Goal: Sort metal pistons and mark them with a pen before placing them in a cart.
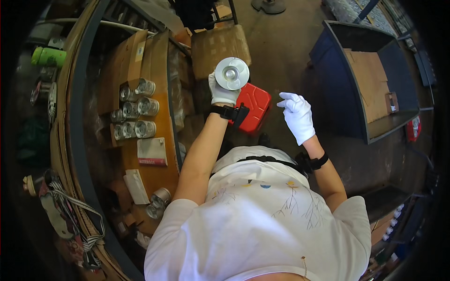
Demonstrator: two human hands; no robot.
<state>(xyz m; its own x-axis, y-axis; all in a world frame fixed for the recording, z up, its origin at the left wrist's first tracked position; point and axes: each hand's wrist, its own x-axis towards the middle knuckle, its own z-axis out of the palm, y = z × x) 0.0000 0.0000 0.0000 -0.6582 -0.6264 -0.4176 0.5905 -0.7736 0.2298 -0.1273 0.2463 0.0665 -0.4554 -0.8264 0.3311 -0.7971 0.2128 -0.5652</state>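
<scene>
My left hand [224, 92], in a white glove, is closed around a silver metal piston [232, 73]. The piston's round face, with a recessed ring at its centre, is turned up toward me. To the right, my right hand [296, 114], gloved too, hangs in the air with its fingers loosely bent and apart, and nothing shows in it. Several similar metal pistons [148, 107] stand grouped on a wooden table [161, 79] at my left. More pistons [161, 198] lie nearer to me on that table.
Below my left hand sits a red case [253, 108], with a cardboard box [220, 49] beyond it. A large dark blue bin [340, 79] with cardboard inside stands at right. A notebook [152, 148] lies on the table, and a grey metal frame [77, 117] runs along the left.
</scene>
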